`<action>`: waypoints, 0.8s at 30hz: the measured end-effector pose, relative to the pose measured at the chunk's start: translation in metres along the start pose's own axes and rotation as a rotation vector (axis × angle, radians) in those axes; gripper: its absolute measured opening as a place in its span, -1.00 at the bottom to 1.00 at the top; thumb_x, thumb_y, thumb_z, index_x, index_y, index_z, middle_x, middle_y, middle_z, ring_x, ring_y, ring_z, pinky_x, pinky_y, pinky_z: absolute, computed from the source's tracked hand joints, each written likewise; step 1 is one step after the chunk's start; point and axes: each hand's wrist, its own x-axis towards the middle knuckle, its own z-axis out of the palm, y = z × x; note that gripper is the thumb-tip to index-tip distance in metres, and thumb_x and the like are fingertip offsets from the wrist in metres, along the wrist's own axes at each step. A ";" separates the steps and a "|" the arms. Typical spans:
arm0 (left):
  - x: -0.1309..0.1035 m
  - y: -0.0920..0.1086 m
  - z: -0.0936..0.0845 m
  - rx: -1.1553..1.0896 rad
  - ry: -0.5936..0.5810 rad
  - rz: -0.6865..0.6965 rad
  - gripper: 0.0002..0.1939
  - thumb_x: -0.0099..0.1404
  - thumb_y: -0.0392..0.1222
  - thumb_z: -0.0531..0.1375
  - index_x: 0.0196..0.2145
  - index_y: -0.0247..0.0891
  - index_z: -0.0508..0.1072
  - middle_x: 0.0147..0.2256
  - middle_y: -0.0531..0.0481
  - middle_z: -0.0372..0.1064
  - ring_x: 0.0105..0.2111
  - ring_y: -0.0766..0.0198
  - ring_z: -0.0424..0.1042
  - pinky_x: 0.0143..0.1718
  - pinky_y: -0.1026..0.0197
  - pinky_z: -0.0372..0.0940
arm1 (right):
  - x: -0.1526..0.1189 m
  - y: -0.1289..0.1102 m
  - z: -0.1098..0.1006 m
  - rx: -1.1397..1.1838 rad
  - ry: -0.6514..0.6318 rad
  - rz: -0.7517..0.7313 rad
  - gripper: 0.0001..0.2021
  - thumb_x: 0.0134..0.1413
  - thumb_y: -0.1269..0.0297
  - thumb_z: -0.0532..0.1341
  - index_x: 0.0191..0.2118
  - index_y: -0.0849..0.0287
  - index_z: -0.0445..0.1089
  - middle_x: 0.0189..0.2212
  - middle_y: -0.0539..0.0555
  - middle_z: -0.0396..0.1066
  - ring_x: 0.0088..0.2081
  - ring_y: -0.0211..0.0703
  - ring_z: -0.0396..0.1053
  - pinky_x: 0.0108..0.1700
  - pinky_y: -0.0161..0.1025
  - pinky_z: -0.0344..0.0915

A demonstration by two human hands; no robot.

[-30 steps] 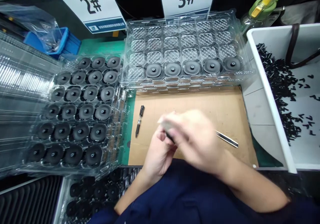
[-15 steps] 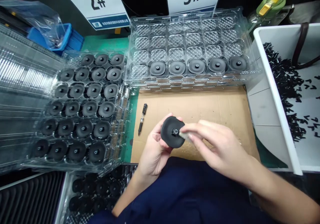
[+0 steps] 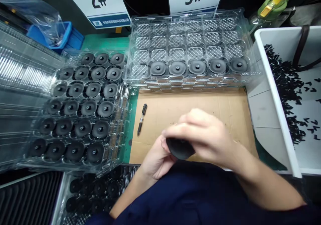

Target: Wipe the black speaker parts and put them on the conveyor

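A black round disc-like part [image 3: 181, 149] is held above the cardboard [image 3: 155, 101], near my body. My left hand [image 3: 157, 158] grips it at its left edge, fingers closed. Over its top lies my right hand [image 3: 200, 131], fingers bent and blurred by motion; they hide the disc's centre and its upper edge. Whether the right fingers still hold the small pale piece is hidden. Just left of the hands, a black pen [image 3: 142, 119] rests on the cardboard.
Discs of the same kind fill much of a clear tray stack [image 3: 120, 107] at left. Another clear tray [image 3: 142, 71] behind the cardboard has several in its front row. At right stands a white bin [image 3: 276, 101] of small black pieces. A blue bin [image 3: 75, 39] is at back left.
My right hand has moved left and over the disc, covering its centre. The disc has tilted and sits slightly lower. The pale piece in my right fingers is no longer visible.
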 end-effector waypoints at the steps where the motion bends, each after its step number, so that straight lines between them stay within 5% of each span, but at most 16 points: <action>1: 0.000 0.001 0.000 -0.025 -0.041 -0.022 -0.52 -0.02 0.01 0.35 -0.14 -0.23 0.47 -0.15 -0.07 0.43 -0.16 0.06 0.45 -0.19 0.16 0.42 | -0.002 0.006 -0.002 0.020 0.031 0.067 -0.76 0.21 0.42 0.04 -0.14 0.14 0.42 -0.32 0.04 0.43 -0.30 -0.26 0.31 -0.22 -0.28 0.24; 6: -0.001 0.008 -0.002 -0.168 -0.213 -0.082 -0.39 -0.03 0.03 0.33 0.00 -0.16 0.38 0.02 -0.13 0.35 -0.07 0.01 0.42 -0.09 0.12 0.37 | -0.036 0.034 0.007 0.028 0.103 0.551 -0.78 0.19 0.31 0.09 -0.10 0.07 0.41 -0.24 0.02 0.45 -0.32 -0.26 0.36 -0.33 -0.31 0.26; 9: 0.000 0.008 -0.003 -0.165 -0.186 -0.034 -0.42 -0.01 -0.01 0.34 -0.01 -0.13 0.39 0.03 -0.12 0.34 -0.06 0.03 0.41 -0.07 0.10 0.36 | -0.062 0.038 0.026 0.142 0.070 0.674 -0.77 0.18 0.26 0.10 -0.08 0.09 0.41 -0.17 0.04 0.46 -0.33 -0.24 0.38 -0.33 -0.29 0.30; 12: 0.002 0.006 -0.004 -0.143 -0.169 0.001 -0.40 -0.01 -0.03 0.34 0.02 -0.11 0.37 0.06 -0.09 0.31 -0.03 0.05 0.39 0.00 0.09 0.31 | -0.071 0.032 0.034 0.112 0.186 0.735 -0.74 0.18 0.25 0.11 -0.05 0.10 0.40 -0.13 0.06 0.45 -0.30 -0.21 0.38 -0.32 -0.27 0.31; 15: 0.004 0.003 -0.001 -0.112 -0.150 0.046 -0.40 0.00 -0.07 0.35 0.03 -0.09 0.36 0.08 -0.06 0.30 -0.01 0.07 0.37 0.00 0.15 0.31 | -0.056 0.010 0.026 -0.018 0.402 0.653 -0.71 0.17 0.29 0.12 0.02 0.06 0.34 -0.09 0.05 0.41 -0.29 -0.22 0.37 -0.33 -0.27 0.31; 17: 0.005 0.001 0.002 -0.091 -0.120 0.093 -0.42 0.03 -0.11 0.35 0.03 -0.08 0.36 0.06 -0.03 0.32 -0.03 0.15 0.38 -0.04 0.24 0.32 | -0.040 -0.008 0.021 -0.061 0.426 0.462 -0.67 0.16 0.35 0.13 0.06 0.08 0.30 -0.08 0.06 0.40 -0.24 -0.21 0.36 -0.24 -0.25 0.32; 21: 0.006 0.001 0.003 -0.047 -0.059 0.148 -0.50 0.10 -0.24 0.31 0.02 -0.08 0.36 0.00 -0.01 0.36 -0.05 0.20 0.40 -0.04 0.24 0.32 | -0.021 -0.022 0.020 0.012 0.189 0.088 -0.71 0.17 0.45 0.07 0.01 0.25 0.30 -0.23 0.11 0.45 -0.22 -0.20 0.36 -0.13 -0.21 0.31; 24: 0.005 0.003 -0.003 -0.030 0.010 0.202 -0.48 0.04 -0.28 0.35 -0.03 -0.08 0.38 -0.04 0.02 0.38 -0.06 0.18 0.41 -0.11 0.27 0.36 | -0.021 -0.016 0.013 0.013 -0.043 0.146 -0.77 0.18 0.45 0.06 -0.08 0.24 0.36 -0.32 0.07 0.45 -0.33 -0.24 0.36 -0.24 -0.27 0.30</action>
